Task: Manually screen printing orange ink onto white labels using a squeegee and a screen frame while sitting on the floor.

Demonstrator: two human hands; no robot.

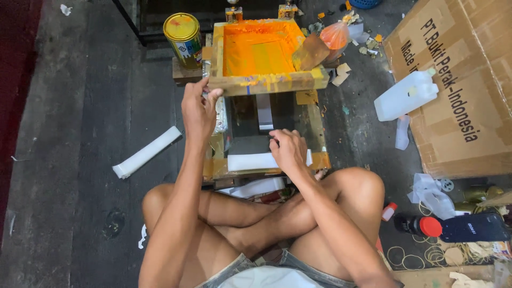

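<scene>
Left hand (198,113): fingers clamped on the near corner of the orange-inked printing frame (265,53). Right hand (288,149), below the frame: fingers together, flat on white sheet (252,161).

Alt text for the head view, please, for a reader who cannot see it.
Seated cross-legged on a dark floor, a person lifts a wooden screen frame coated in orange ink with the left hand, while the right hand rests on a white sheet on the base below.
</scene>
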